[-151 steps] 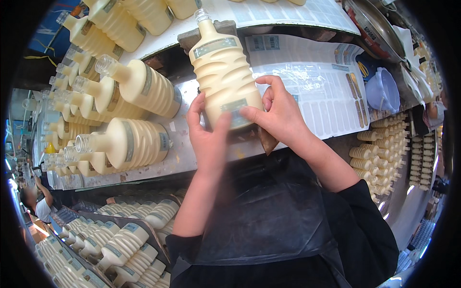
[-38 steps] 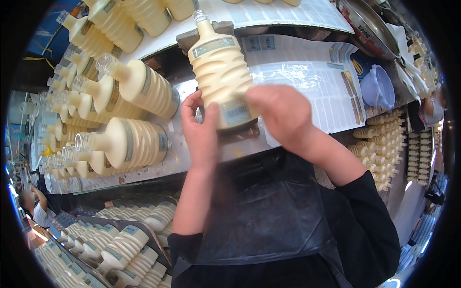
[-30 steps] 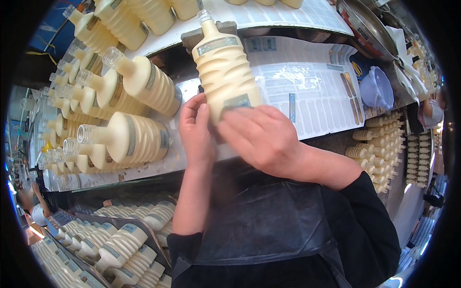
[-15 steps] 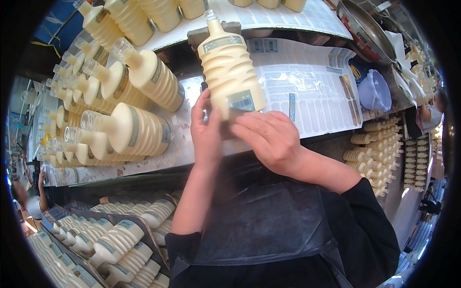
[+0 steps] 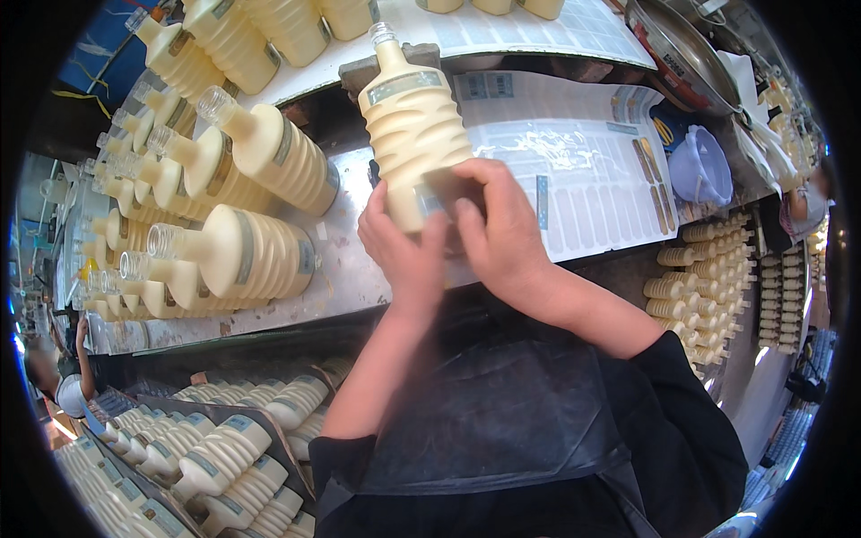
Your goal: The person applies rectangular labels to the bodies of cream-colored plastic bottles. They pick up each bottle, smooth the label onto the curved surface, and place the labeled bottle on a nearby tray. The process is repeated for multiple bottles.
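A cream bottle (image 5: 414,121) with a clear glass-like neck and wavy ribs leans back, its neck end against a grey block (image 5: 354,73) at the shelf edge. A grey-green label band (image 5: 405,87) crosses its shoulder, and another label near its base is partly covered. My left hand (image 5: 399,255) grips the lower left side of the bottle, thumb at the front. My right hand (image 5: 502,224) curls round its lower right side, fingers bent over the front; slight blur softens both hands. Right of it lies a sheet of labels (image 5: 583,211) on the bench.
Several similar bottles (image 5: 260,251) lie tilted in rows on the bench's left side. Upright bottles stand on the raised shelf (image 5: 502,31). Thin brass-coloured tools (image 5: 659,184), a lavender bucket (image 5: 701,168) and a large pan (image 5: 686,58) are at right. Stacked bottles (image 5: 229,448) fill crates lower left.
My right hand has gone from flat fingers across the base to curling round the lower right side. My left hand has shifted slightly right. The bottle has moved a little left.
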